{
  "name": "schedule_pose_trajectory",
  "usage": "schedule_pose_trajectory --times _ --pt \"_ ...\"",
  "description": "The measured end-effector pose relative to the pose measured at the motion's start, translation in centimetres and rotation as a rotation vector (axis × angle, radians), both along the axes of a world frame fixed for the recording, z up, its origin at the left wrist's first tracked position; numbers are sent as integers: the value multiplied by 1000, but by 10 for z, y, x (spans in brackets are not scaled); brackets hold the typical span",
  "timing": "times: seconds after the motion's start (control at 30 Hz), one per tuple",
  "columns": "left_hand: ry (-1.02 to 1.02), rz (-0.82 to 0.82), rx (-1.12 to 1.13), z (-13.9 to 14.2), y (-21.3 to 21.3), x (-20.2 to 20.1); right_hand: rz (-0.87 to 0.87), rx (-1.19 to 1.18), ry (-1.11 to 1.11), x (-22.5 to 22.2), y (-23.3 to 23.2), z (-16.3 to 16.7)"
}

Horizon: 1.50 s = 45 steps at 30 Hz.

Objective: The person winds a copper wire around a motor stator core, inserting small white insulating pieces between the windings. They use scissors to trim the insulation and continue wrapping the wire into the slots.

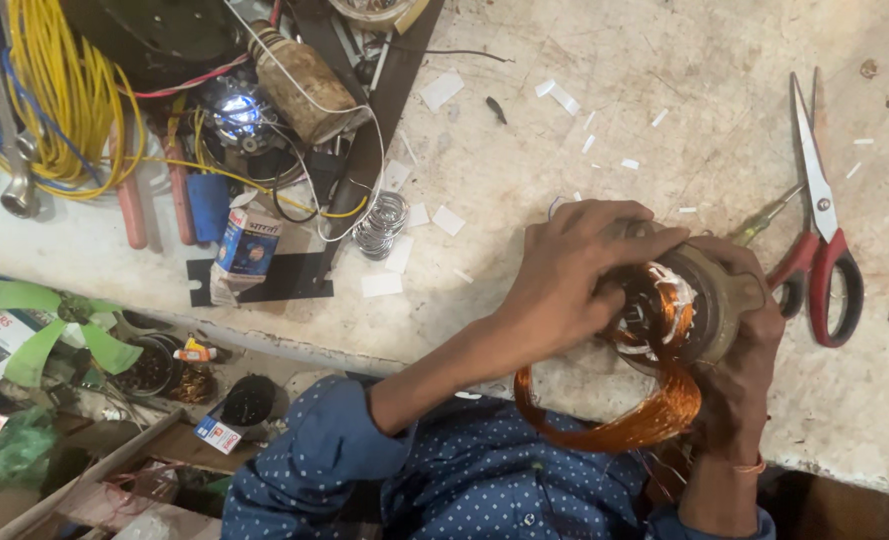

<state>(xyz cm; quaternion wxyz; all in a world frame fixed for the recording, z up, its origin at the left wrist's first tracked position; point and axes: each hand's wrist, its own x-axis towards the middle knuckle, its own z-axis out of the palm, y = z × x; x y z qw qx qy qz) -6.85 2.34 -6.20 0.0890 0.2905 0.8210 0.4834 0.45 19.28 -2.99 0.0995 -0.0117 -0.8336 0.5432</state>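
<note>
Copper-wound motor stator (679, 310) clasped in both hands' grip: left hand (564, 275) atop, right hand (749, 345) beneath.

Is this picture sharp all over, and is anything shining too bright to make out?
In the head view, the left hand and right hand on the motor stator look slightly soft; the red-handled scissors are crisp; a small shiny part among the wires glares white; light on the workbench is even, shadows faint.

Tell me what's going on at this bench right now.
A person holds a round motor part at the bench edge with both hands. The left hand presses on top, fingers over the copper wire coils; the right hand cups it from the side. A copper wire loop hangs below. Red-handled scissors lie beside.
</note>
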Motion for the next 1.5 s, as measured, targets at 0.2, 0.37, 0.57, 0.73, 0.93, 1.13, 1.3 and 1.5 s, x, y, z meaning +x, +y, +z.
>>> schedule_pose_trajectory --times 0.2,0.37,0.57,0.73,0.93,1.13,1.3,1.5 --pt "31 3 -17 -3 1 0 -56 -373 -34 -8 7 -17" --pt "-26 -39 13 -5 -4 -4 -38 -380 -19 -5 4 -19" --pt "-86 -97 71 -11 -10 -12 -4 -379 -79 -10 2 -11" --pt "-81 -52 71 -9 -4 -10 15 -461 -103 -13 -4 1" --pt "-24 0 -78 10 7 7 -38 -460 -131 -3 -11 21" --pt "-239 -179 204 -1 -7 -6 -32 -383 -136 1 -7 23" --pt "-273 -195 339 2 -14 -8 60 -278 -79 7 3 18" --pt "-8 263 290 22 -46 19 142 -37 91 2 47 9"
